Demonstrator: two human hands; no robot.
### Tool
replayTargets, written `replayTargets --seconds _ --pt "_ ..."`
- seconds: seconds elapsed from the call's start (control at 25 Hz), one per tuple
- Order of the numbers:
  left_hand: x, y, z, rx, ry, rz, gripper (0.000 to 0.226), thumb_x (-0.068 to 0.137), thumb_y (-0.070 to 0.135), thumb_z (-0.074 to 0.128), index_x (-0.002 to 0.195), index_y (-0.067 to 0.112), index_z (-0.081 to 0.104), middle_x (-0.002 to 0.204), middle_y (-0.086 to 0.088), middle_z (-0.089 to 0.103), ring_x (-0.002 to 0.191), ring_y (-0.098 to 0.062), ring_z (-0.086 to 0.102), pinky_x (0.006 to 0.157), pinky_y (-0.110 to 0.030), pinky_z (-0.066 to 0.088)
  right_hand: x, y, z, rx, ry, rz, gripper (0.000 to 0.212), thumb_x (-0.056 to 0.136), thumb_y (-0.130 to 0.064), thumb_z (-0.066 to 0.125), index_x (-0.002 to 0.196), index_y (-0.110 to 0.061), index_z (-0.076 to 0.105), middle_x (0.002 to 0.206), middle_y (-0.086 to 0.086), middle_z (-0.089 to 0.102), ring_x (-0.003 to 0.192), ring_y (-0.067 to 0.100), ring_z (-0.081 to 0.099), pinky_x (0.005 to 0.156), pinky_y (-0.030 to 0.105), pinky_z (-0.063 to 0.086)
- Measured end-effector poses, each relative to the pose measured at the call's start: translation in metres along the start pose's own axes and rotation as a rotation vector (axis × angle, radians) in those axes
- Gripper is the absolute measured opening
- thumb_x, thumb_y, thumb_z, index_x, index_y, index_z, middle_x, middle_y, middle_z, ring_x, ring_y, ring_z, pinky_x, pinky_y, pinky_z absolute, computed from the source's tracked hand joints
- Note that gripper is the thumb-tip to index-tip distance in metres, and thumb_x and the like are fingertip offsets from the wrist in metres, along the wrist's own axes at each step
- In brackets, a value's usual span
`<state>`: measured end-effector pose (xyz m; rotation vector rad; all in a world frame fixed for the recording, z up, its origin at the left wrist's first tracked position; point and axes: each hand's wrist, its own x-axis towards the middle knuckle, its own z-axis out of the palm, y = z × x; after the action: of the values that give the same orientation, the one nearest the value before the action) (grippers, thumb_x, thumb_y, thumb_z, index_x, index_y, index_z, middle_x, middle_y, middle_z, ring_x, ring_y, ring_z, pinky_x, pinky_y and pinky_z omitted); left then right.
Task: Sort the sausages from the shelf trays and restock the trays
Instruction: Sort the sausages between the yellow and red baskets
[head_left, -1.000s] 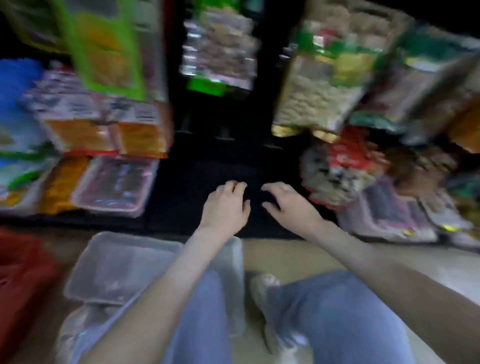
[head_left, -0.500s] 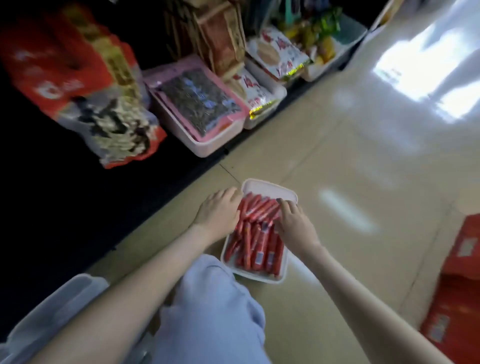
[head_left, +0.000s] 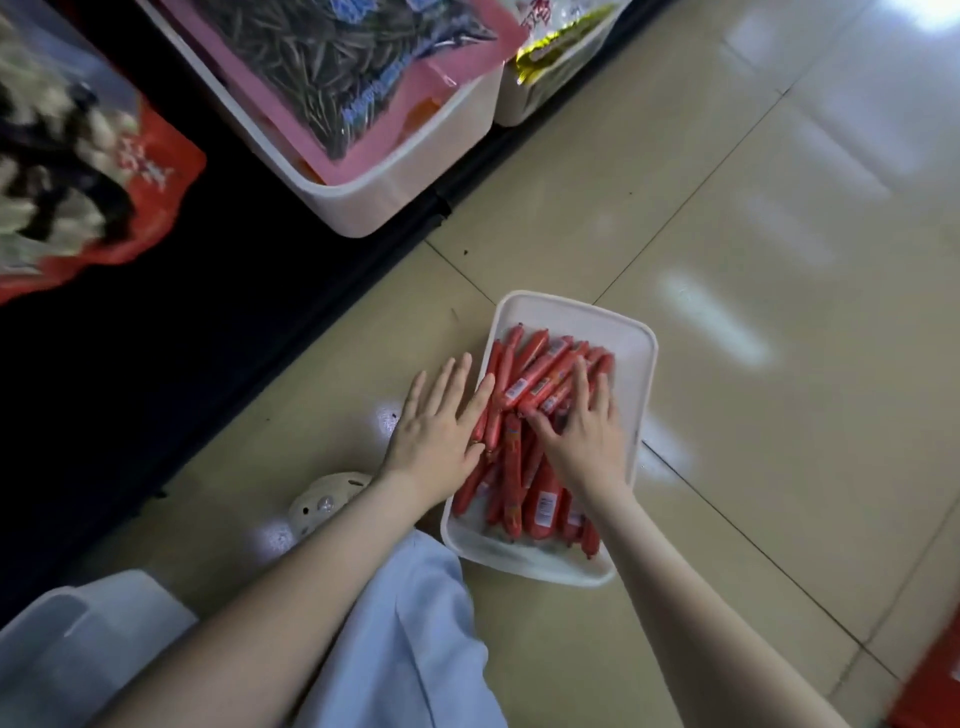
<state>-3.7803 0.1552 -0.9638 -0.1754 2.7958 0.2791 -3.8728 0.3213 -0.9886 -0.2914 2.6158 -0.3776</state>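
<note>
A white plastic tray (head_left: 631, 364) sits on the tiled floor, holding several red-wrapped sausages (head_left: 535, 374) in a loose pile. My left hand (head_left: 441, 426) lies flat with fingers spread at the tray's left rim, its fingertips touching the sausages. My right hand (head_left: 587, 431) rests on top of the pile with fingers curled over a few sausages; whether it grips any I cannot tell. Sausages under both hands are partly hidden.
A white shelf bin (head_left: 395, 192) with a pink seed bag (head_left: 353, 67) juts out at the top. A red snack bag (head_left: 83, 171) lies on the dark shelf. An empty clear bin (head_left: 78, 644) sits bottom left, a red box (head_left: 935, 691) bottom right.
The view swung from the shelf down to the floor tray. Both hands moved onto the sausages, and the left hand has flattened out at the tray's left rim.
</note>
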Motion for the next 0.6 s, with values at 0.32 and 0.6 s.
replayTargets --seconds 0.32,0.6 --pt "0.040 -0.007 0.034 -0.090 -0.107 0.008 0.098 0.089 0.054 0.047 0.143 0.023 -0.029 0.146 -0.006 -0.037 0.137 -0.020 -0.031 0.112 -0.044 -0.021 0.077 -0.030 0.008 0.211 -0.127 0.576 0.115 0.067 -0.065 0.065 0.149 -0.020 -0.002 0.142 0.020 0.040 0.135 0.039 0.028 0.113 0.046 0.018" --pt "0.028 -0.021 0.012 -0.439 -0.079 -0.122 0.092 0.089 0.046 0.054 0.151 0.018 -0.008 0.155 -0.010 -0.025 0.142 -0.022 -0.025 0.110 -0.034 -0.020 0.065 -0.044 0.020 0.445 -0.208 0.436 0.070 0.060 -0.027 0.069 0.122 -0.012 0.039 0.103 0.006 0.060 0.110 0.030 0.054 0.094 0.043 0.047"
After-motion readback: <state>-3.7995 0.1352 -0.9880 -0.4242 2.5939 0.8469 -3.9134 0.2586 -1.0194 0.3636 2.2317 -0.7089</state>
